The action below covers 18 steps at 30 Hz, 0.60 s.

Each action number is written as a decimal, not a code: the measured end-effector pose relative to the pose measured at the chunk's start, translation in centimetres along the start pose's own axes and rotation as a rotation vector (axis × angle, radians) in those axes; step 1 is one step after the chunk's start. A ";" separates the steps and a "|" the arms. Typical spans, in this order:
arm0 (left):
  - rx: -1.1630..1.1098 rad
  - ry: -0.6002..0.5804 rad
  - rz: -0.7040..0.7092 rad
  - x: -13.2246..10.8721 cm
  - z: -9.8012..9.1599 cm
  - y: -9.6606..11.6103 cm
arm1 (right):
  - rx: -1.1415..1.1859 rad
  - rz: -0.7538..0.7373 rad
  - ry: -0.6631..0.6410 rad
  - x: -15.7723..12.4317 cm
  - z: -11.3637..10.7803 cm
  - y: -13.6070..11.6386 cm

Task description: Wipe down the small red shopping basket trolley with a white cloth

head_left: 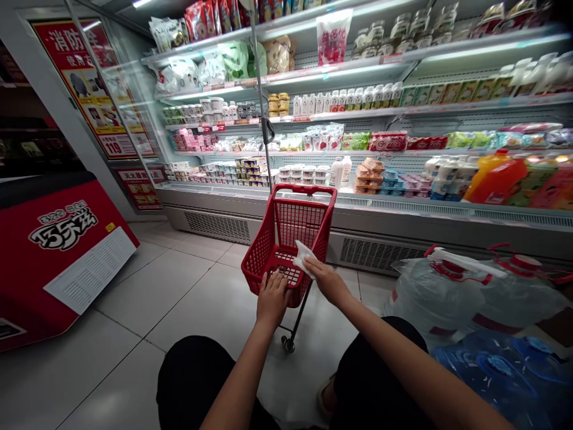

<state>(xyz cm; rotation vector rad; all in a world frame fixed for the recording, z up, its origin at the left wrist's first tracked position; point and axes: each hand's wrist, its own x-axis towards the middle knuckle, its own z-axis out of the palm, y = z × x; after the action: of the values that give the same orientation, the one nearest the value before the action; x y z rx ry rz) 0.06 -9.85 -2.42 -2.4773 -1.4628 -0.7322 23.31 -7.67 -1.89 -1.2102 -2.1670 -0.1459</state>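
A small red shopping cart (268,239) stands on the tiled floor in front of me, tilted toward me, its wheel near my knees. My left hand (271,295) is closed over the cart's near rim, fingers curled into the mesh. My right hand (326,278) pinches a white cloth (303,257) and presses it against the cart's right side near the rim. My knees in dark trousers show at the bottom of the view.
A chilled shelf unit (358,206) full of dairy and drinks runs behind the cart. A red freezer chest (58,251) stands at the left. Large water jugs (470,292) wrapped in plastic sit at the right. A thin pole (262,101) rises behind the cart.
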 end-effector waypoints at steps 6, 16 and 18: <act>-0.007 0.044 0.022 -0.3 0.2 -0.3 | 0.077 -0.156 -0.103 -2.9 0.4 -4.5; 0.001 0.046 0.076 -0.3 1.0 0.9 | 0.092 0.145 -0.075 2.3 0.0 2.0; 0.026 0.020 0.114 -0.3 0.6 0.6 | 0.107 0.140 -0.064 1.8 0.2 1.8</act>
<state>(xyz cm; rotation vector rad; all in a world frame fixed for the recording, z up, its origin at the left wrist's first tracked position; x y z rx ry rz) 0.64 -10.17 -3.00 -2.5017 -1.3032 -0.7098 23.99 -5.32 -1.35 -1.3153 -2.1072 0.0681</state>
